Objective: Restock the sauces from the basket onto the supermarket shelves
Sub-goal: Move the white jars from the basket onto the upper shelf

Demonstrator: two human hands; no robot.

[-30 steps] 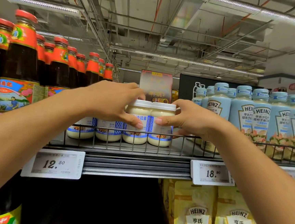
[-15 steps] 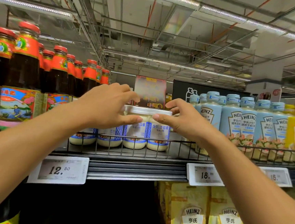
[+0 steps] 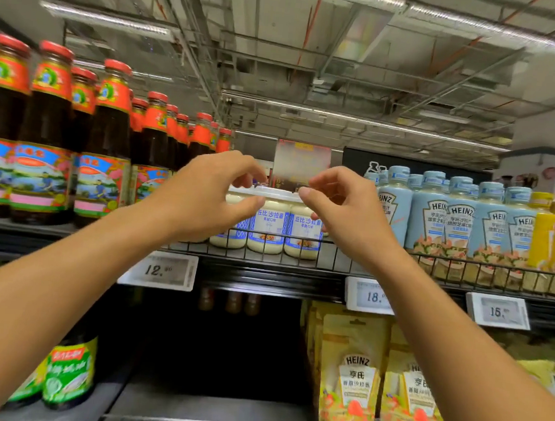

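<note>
Head camera is looking up at the top shelf, and at its far left dark sauce bottles with red caps are standing in rows. Beside them the left hand is reaching to the white-lidded salad dressing jars, which are sitting upright in a row at the shelf's front edge. Its fingers are arching half-curled over the lids with a gap showing beneath them, and its thumb is lying against the front of a jar just under the lid (whether it is actually gripping, I cannot tell). On the jars' other side the right hand is hovering with fingers loosely curled and raised. Its foremost fingertip is meeting the rim of the rightmost lid; a true hold is not visible. Further right, pale blue Heinz bottles are lining the shelf.
</note>
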